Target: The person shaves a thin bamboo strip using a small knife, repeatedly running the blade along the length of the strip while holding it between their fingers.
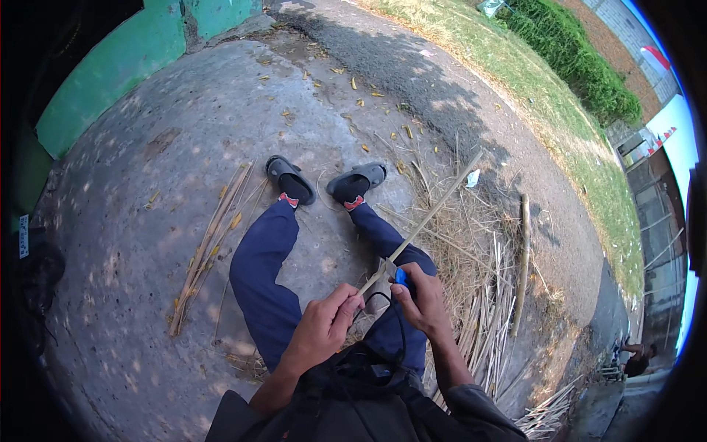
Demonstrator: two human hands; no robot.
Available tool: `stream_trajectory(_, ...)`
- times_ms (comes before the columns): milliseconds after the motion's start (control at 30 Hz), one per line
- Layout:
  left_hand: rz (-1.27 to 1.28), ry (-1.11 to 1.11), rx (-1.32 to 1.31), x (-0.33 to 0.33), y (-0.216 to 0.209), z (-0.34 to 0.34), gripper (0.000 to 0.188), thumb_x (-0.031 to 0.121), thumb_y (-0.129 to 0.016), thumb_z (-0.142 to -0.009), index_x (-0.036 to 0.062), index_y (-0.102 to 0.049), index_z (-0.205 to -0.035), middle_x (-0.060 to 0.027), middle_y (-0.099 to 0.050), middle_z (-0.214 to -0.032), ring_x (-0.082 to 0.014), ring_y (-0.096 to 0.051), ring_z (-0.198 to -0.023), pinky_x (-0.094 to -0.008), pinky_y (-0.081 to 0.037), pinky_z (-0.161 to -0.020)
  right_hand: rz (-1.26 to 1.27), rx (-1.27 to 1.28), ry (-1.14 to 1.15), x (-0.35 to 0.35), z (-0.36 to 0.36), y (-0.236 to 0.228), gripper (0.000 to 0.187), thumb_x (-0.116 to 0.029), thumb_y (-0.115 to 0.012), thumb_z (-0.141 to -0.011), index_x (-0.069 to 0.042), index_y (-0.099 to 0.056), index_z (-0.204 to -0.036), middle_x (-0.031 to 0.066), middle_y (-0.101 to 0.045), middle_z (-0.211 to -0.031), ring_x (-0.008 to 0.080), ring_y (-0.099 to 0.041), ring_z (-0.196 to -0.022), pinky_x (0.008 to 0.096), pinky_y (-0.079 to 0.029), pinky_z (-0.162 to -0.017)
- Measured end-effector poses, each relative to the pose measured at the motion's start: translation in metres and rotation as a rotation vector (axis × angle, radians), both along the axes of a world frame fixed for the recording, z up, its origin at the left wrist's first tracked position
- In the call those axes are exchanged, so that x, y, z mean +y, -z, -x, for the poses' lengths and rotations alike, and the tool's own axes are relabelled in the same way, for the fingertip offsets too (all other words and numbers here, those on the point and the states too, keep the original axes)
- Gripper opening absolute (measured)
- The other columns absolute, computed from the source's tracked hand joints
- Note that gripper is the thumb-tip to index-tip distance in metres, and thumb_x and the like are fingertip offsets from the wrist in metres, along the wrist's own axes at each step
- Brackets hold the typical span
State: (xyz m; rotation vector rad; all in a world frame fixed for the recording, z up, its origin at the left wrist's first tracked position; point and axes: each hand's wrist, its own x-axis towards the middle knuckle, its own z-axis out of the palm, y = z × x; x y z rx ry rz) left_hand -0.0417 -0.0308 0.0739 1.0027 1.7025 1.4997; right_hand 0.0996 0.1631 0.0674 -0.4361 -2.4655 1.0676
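Observation:
My left hand [322, 328] is closed around the near end of a long, pale bamboo strip [436, 209]. The strip slants up and away to the right, past my right knee. My right hand [423, 298] grips a knife by its blue handle [401, 277]. Its short blade [387, 268] lies against the strip, a little beyond my left fingers. How far the edge bites into the bamboo cannot be made out. A dark cord [378, 295] loops between my hands.
Thin bamboo sticks [213, 247] lie on the concrete to the left. Split strips [486, 331] and fibrous shavings [471, 258] pile up at the right, beside a thicker pole [523, 258]. My shod feet [357, 180] rest ahead. Another person [639, 359] is far right.

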Motion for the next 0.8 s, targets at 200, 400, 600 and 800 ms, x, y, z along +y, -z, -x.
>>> stream_trajectory(200, -0.102, -0.039, 0.129, -0.006, 0.007, 0.024, 0.019, 0.017, -0.057, -0.110, 0.0014, -0.066, -0.106, -0.0153, -0.068, -0.075, -0.0327, -0.070, -0.065, -0.0385, -0.050, -0.059, -0.027, -0.089, 0.070, -0.013, 0.009, -0.001, 0.031, -0.027, -0.071, -0.101, -0.002, -0.064, -0.117, 0.0187, -0.064, -0.080, 0.0398, -0.066, -0.072, 0.0440, -0.050, -0.068)
stream_trajectory(400, -0.085, 0.045, 0.144, -0.001, 0.016, 0.054, 0.014, 0.019, -0.060, -0.109, 0.0048, -0.062, -0.109, -0.0208, -0.072, -0.081, -0.0432, -0.073, -0.079, -0.0494, -0.053, -0.064, 0.270, 0.190, 0.417, 0.008, -0.011, 0.014, 0.042, -0.043, -0.063, -0.106, -0.005, -0.052, -0.093, -0.0008, -0.046, -0.072, 0.0099, -0.043, -0.062, 0.0297, -0.033, -0.056)
stream_trajectory(600, -0.001, 0.183, 0.089, 0.006, 0.002, 0.063, 0.014, 0.015, -0.062, -0.108, 0.0014, -0.066, -0.108, -0.0163, -0.074, -0.085, -0.0348, -0.075, -0.076, -0.0405, -0.054, -0.066, 0.536, 0.341, 0.409, -0.007, 0.001, 0.011, 0.044, -0.047, -0.062, -0.105, -0.005, -0.053, -0.097, -0.0032, -0.048, -0.074, 0.0053, -0.041, -0.060, 0.0249, -0.031, -0.053)
stream_trajectory(800, -0.061, 0.132, 0.020, 0.005, -0.004, 0.049, 0.018, 0.014, -0.056, -0.110, -0.0008, -0.064, -0.106, -0.0109, -0.066, -0.072, -0.0238, -0.068, -0.064, -0.0369, -0.051, -0.063, 0.414, 0.339, 0.340, -0.023, 0.033, 0.001, 0.056, -0.057, -0.060, -0.105, -0.001, -0.057, -0.106, -0.0005, -0.049, -0.073, 0.0069, -0.043, -0.058, 0.0257, -0.033, -0.051)
